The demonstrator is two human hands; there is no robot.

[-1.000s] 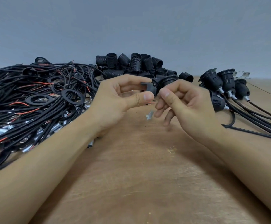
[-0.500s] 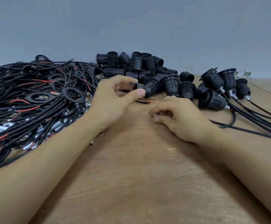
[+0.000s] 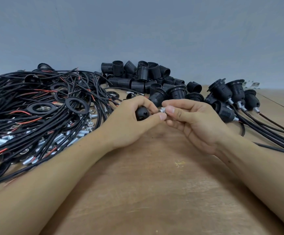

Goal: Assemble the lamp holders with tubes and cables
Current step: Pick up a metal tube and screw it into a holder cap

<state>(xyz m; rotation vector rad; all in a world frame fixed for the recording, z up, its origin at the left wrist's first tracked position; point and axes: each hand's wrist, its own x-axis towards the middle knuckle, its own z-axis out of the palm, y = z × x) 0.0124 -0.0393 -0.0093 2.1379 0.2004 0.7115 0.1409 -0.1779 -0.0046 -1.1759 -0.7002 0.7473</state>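
Wooden bench (image 3: 154,192): left hand (image 3: 129,122) is gripping the black cap (image 3: 142,114), right hand (image 3: 193,119) is pinching the metal tube (image 3: 162,109) at its end — keeping both square should help threads catch.

The round plastic lamp-holder cap (image 3: 142,113) is plain black, and the short threaded metal tube (image 3: 162,109) beside it is shiny silver. The tangled cables (image 3: 36,99) are black with red wire ends showing. The ribbed plastic lamp-holder sleeves (image 3: 137,75) are black, the flat rings (image 3: 76,106) black too. The wooden desk (image 3: 154,192) is light brown with faint grain. The wall (image 3: 137,31) is flat grey-blue.
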